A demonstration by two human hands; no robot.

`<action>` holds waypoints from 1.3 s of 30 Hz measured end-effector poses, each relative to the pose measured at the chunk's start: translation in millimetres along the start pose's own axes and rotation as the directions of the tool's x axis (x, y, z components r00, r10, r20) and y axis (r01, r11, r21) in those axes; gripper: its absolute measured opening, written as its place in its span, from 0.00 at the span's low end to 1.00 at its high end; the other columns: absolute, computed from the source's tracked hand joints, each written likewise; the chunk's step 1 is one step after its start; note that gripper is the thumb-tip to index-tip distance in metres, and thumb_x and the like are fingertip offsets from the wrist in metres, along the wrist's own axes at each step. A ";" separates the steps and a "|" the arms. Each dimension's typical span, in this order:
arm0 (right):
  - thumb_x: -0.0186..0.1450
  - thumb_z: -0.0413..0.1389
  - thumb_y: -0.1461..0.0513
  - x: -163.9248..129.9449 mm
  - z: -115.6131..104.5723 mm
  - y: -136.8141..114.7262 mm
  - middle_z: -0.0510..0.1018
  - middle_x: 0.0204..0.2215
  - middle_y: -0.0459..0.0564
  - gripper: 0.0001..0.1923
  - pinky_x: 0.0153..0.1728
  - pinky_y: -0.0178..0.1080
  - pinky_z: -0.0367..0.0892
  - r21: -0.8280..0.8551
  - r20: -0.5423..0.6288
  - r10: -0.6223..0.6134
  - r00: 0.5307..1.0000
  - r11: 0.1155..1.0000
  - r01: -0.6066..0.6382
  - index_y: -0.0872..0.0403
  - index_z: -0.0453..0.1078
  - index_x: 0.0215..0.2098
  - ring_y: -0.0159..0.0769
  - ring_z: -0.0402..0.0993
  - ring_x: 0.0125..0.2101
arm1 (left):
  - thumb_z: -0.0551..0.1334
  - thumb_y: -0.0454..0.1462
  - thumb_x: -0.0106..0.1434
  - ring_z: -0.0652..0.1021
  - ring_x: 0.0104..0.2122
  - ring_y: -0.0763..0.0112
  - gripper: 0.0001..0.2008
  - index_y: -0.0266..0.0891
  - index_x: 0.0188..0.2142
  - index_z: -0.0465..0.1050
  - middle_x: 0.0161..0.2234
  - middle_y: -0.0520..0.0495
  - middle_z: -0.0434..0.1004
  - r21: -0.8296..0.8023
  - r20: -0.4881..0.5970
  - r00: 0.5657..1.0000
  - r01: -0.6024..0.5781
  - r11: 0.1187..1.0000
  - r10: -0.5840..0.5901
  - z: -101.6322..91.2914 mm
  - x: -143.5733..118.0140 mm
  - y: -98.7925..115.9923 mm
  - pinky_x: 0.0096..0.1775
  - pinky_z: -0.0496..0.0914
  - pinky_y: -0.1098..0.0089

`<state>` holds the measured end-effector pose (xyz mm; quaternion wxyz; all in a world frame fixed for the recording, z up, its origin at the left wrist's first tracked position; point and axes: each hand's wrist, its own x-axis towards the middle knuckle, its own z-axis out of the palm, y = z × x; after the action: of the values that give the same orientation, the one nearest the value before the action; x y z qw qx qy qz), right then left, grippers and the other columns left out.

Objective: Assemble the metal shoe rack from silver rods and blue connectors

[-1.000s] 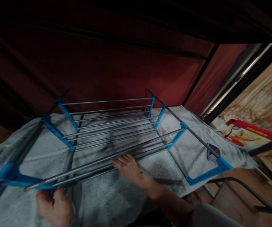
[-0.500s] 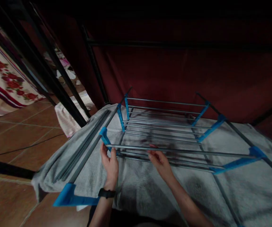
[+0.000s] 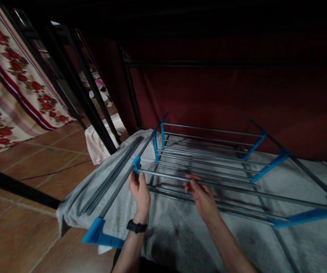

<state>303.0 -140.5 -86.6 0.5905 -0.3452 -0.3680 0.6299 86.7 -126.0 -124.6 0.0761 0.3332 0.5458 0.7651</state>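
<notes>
A rack of grey metal tubes and blue plastic brackets lies on a grey blanket [image 3: 175, 231]. My left hand [image 3: 140, 195], a black band on its wrist, is closed round a blue bracket [image 3: 136, 163] on the left side tube [image 3: 118, 187], its thumb by the end of the front metal rod [image 3: 237, 187]. Between thumb and fingers, my right hand [image 3: 205, 199] grips that same rod left of its middle. The rod's far end meets another blue bracket [image 3: 308, 217] at the right. My left fingertips are partly hidden behind the bracket.
Several loose grey tubes [image 3: 110, 174] lie left of the rack. Black metal posts [image 3: 75, 83] stand on the left, and a dark red cloth [image 3: 209, 98] hangs behind. A cable [image 3: 55, 170] crosses the tiled floor [image 3: 32, 189]. A flowered curtain [image 3: 18, 76] hangs far left.
The view has swung left, so the rack sits farther right. My right hand has gone from fingertips beside the rod to gripping it. My left hand stays at the same bracket.
</notes>
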 end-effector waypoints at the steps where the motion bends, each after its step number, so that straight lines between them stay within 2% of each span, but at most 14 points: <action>1: 0.57 0.72 0.47 0.9 1.4 -1.1 0.83 0.32 0.49 0.19 0.37 0.41 0.71 0.000 -0.004 -0.005 1.000 1.000 0.005 0.50 0.83 0.39 0.35 0.75 0.30 | 0.63 0.46 0.69 0.80 0.55 0.58 0.20 0.39 0.56 0.75 0.54 0.39 0.81 0.001 0.005 1.000 -0.010 1.000 0.010 0.9 1.3 2.2 0.62 0.69 0.57; 4: 0.57 0.72 0.46 3.1 4.1 -2.9 0.83 0.31 0.49 0.20 0.36 0.41 0.71 0.006 -0.009 -0.020 1.000 1.000 0.020 0.50 0.83 0.39 0.35 0.75 0.29 | 0.62 0.49 0.70 0.80 0.52 0.58 0.20 0.39 0.54 0.77 0.51 0.39 0.82 0.030 0.005 1.000 -0.029 0.999 0.029 2.8 3.5 7.5 0.60 0.71 0.59; 10: 0.58 0.71 0.47 5.7 3.2 0.1 0.84 0.33 0.49 0.20 0.38 0.41 0.71 0.007 -0.001 -0.016 1.000 1.000 0.016 0.50 0.83 0.41 0.35 0.76 0.31 | 0.61 0.53 0.69 0.79 0.53 0.56 0.23 0.38 0.52 0.77 0.50 0.39 0.81 0.088 -0.018 1.000 0.001 0.996 0.000 3.8 3.7 7.2 0.60 0.71 0.58; 22: 0.55 0.73 0.47 3.3 5.0 1.6 0.84 0.32 0.50 0.21 0.39 0.43 0.72 0.014 -0.049 -0.028 0.998 0.999 0.029 0.50 0.83 0.39 0.38 0.77 0.32 | 0.60 0.53 0.69 0.78 0.56 0.55 0.22 0.38 0.50 0.78 0.51 0.38 0.81 0.123 -0.033 0.999 -0.032 0.992 0.037 5.0 3.8 8.4 0.62 0.68 0.57; 28: 0.56 0.72 0.47 3.4 4.7 2.4 0.84 0.33 0.50 0.21 0.39 0.44 0.71 0.025 -0.053 -0.027 0.998 0.999 0.028 0.51 0.83 0.40 0.37 0.77 0.32 | 0.61 0.53 0.69 0.80 0.50 0.58 0.23 0.39 0.51 0.78 0.48 0.40 0.83 0.119 -0.033 0.999 -0.012 0.993 0.016 3.5 3.6 4.2 0.57 0.72 0.59; 39: 0.56 0.72 0.46 2.4 7.5 1.2 0.84 0.33 0.49 0.21 0.40 0.44 0.71 0.025 -0.069 -0.045 0.997 0.999 0.047 0.51 0.83 0.39 0.37 0.77 0.32 | 0.62 0.54 0.68 0.81 0.48 0.58 0.23 0.39 0.50 0.78 0.46 0.40 0.83 0.116 -0.056 0.998 -0.017 0.993 0.024 3.1 3.1 -3.7 0.55 0.73 0.59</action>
<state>295.7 -138.6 -84.0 0.6216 -0.3499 -0.3470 0.6090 85.3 -120.6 -126.0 0.0334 0.3205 0.5875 0.7423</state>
